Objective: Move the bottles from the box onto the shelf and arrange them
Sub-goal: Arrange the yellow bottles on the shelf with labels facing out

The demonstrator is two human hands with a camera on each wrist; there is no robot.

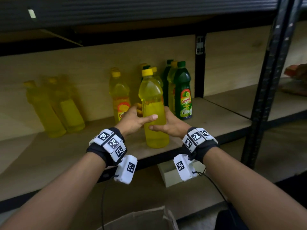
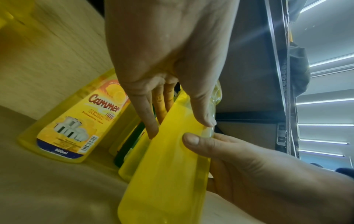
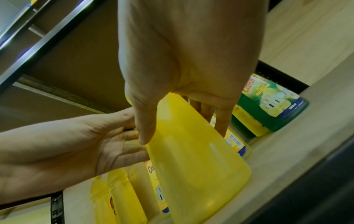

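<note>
A wooden shelf (image 1: pixel 216 120) is carried in a black metal frame (image 1: pixel 265 90). Bottles are stood upright on it. Two blurred yellow bottles (image 1: pixel 54 107) are set at the left, well apart from the rest. A labelled yellow bottle (image 1: pixel 119 95) is placed near the middle, and an unlabelled yellow bottle (image 1: pixel 153 110) is stood nearer the front edge. A green bottle (image 1: pixel 183 92) is seen at the right, with more bottles packed just behind it.

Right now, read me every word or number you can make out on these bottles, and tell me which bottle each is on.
"Cammer": yellow lemon bottle label.
"LEMON": same label.
"900ml": same label, bottom band.
"LIME": green lime bottle label.
Fine print, barcodes and the lime bottle's brand word: too small, cut off or blurred.
Held yellow bottle: no readable text.
</note>
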